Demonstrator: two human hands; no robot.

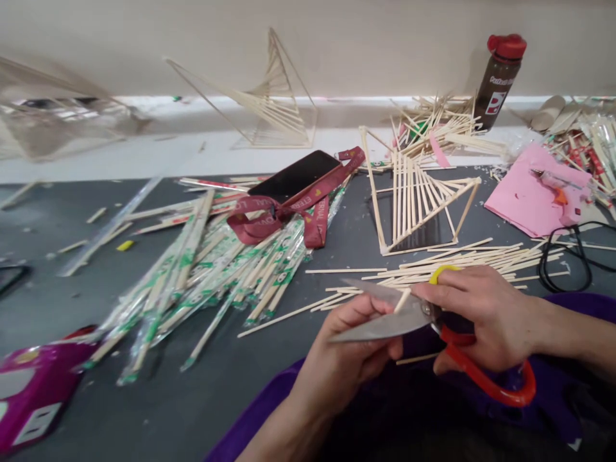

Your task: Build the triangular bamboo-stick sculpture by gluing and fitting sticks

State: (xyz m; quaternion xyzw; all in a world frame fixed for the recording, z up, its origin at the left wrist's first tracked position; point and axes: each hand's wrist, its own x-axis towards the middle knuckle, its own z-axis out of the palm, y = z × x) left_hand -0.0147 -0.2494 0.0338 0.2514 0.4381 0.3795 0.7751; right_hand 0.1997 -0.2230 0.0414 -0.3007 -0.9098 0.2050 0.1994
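My right hand (491, 314) is closed round the red and yellow handles of a pair of scissors (385, 326). The scissor blades are apart, pointing left over my left hand (344, 353). A thin wooden stick (402, 300) stands between the blades, near the pivot. My left fingers are pinched on it, partly hidden behind the lower blade. Below the scissors a stick end (416, 359) shows between the hands. Just beyond them lies a loose pile of bare sticks (462, 263). Behind that stands a frame built of sticks (418, 212).
Paper-wrapped chopsticks in clear plastic (202, 276) cover the table's middle, under a phone (293, 176) with a red lanyard (315, 218). Another stick structure (269, 96) stands by the wall. Pink paper (522, 192), a black cable (572, 256) and a bottle (500, 83) are at right; a magenta packet (43, 391) lies left.
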